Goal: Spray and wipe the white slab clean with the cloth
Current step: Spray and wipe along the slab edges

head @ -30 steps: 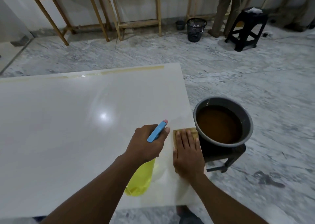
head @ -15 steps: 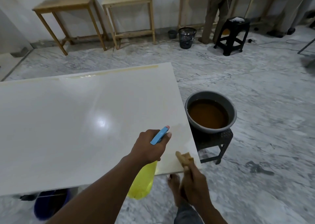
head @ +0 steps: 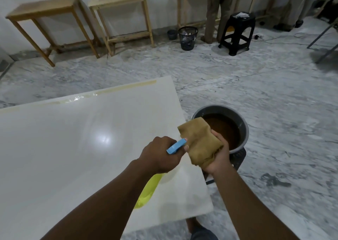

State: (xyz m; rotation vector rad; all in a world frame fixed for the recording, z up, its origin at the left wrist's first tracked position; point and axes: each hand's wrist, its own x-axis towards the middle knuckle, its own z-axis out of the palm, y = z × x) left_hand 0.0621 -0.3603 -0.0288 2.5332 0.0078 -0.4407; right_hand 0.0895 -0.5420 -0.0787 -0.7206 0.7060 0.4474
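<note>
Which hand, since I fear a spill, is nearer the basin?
Right. The right hand, gripping the cloth, is at the basin's edge; the left hand is over the slab.

Your left hand over right part of white slab: knuckles up, fingers curled round neck of spray bottle, forearm crossing slab's near edge. Your right hand just past slab's right edge, fingers wrapped round bunched cloth, forearm outside slab. Hands close together. Your bare foot below slab's near right corner.
</note>
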